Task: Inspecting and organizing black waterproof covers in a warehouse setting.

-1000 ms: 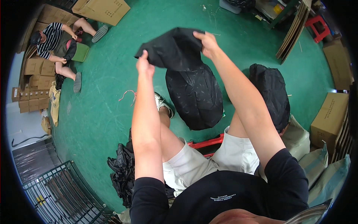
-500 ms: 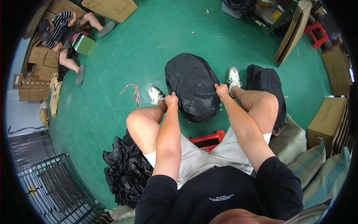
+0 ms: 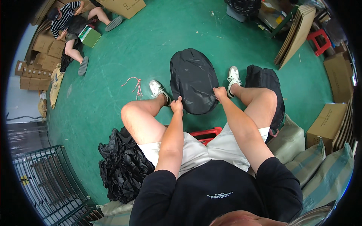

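Note:
Between my feet a black oval fabric cover (image 3: 193, 79), glossy and wrinkled, is stretched out by its two sides. My left hand (image 3: 177, 105) pinches its near left edge, thumb on top. On the opposite side my right hand (image 3: 220, 93) grips the right edge, fingers closed round the cloth. What lies under or inside the cover is hidden. Past my right shin lies a black fabric bundle (image 3: 264, 84). A heap of crumpled black fabric (image 3: 122, 165) lies by my left thigh.
A red stool (image 3: 205, 135) shows beneath me. Pink string (image 3: 135, 86) lies on the green floor left of my foot. Stuffed woven sacks (image 3: 307, 158) and a cardboard box (image 3: 327, 120) stand at right. Far left, a person (image 3: 68, 22) sits beside cartons (image 3: 45, 45). A metal rack (image 3: 52, 184) stands near left.
Both hands keep hold of the black cover, which now looks narrower and sits slightly farther up in view. My right hand has come a little inward. The whole view has shifted slightly.

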The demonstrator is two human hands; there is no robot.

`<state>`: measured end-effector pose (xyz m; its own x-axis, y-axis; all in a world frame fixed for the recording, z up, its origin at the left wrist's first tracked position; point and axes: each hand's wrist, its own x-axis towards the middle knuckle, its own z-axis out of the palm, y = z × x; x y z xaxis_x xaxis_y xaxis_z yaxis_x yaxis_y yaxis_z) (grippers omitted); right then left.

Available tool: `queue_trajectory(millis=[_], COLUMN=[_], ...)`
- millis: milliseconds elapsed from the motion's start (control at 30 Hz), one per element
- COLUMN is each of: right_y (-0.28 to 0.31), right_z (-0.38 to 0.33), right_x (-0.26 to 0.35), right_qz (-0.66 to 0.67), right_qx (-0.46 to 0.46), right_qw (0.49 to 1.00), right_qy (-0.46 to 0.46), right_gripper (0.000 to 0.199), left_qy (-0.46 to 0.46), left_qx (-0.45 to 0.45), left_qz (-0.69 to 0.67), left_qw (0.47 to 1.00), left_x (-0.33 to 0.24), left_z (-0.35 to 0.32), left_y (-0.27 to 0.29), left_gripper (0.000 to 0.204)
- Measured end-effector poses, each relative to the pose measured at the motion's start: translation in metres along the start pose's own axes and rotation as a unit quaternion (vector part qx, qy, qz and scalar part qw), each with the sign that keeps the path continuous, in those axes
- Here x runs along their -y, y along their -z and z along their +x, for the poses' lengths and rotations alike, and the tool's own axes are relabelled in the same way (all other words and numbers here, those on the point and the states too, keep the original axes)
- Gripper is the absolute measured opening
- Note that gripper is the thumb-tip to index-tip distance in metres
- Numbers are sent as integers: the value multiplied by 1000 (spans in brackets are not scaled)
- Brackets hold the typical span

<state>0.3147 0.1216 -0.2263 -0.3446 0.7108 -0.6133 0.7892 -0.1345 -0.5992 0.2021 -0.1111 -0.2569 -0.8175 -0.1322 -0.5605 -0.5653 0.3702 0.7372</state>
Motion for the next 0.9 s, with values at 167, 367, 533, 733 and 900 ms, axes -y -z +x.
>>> queue_trajectory(millis=[167, 367, 533, 733, 900], right_y=[8, 18, 99, 219, 289], right_z=[17, 36, 59, 100, 124], right_x=[-17, -18, 8, 88, 70], right_qz=[-55, -367, 6, -97, -172], right_qx=[-25, 46, 196, 100, 96], right_qw=[998, 921, 967, 978, 967], right_qy=[6, 124, -164, 157, 163], right_gripper=[30, 27, 19, 21, 24], left_qy=[-78, 2, 5, -302, -355], left_qx=[-50, 69, -1, 200, -145], left_qz=[104, 272, 116, -256, -171], left_qw=[990, 960, 993, 896, 907], left_x=[9, -8, -60, -109, -56], left_z=[-28, -34, -101, -176, -177], left_y=[-8, 23, 38, 141, 291], left_gripper=[50, 34, 50, 14, 6])
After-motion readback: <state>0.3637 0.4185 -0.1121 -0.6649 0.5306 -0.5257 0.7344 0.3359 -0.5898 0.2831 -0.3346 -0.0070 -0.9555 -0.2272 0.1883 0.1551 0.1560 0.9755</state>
